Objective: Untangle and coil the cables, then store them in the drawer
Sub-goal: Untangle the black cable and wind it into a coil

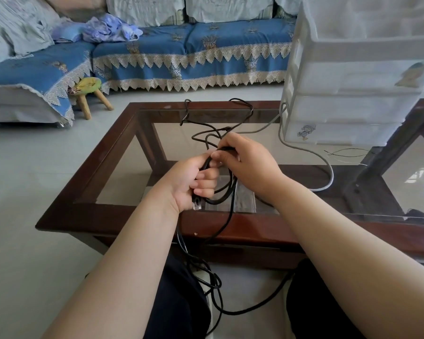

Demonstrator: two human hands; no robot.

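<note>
Stool [87, 85]: green-topped, on the floor beyond the table's far left corner, in front of the sofa [181, 45].
Table [103, 214]: dark wood frame with a glass top, its near edge just in front of the person's knees.
Left hand [194, 182]: above the middle of the table near its near edge, fingers curled round a bundle of loops of the black cable [231, 199]; a clear plug [196, 206] sticks out below the fist.
Black cable: part of it is gathered in loops between the two hands, part trails over the glass toward the far edge in loose bends, and part hangs off the near edge down between the knees to the floor, where it lies tangled.
Right hand [245, 162]: touching the left hand from the right, thumb and fingers pinching the black cable at the top of the loops.
Grey cable [304, 149]: lies on the glass right of the hands, curving from the drawer unit toward the near edge.
Thin wires [348, 155]: on the glass at the foot of the unit; probably two, one dark and one pale, but too fine to be sure.
Drawer unit [353, 69]: white translucent plastic, standing on the far right corner, drawers pushed in.
</note>
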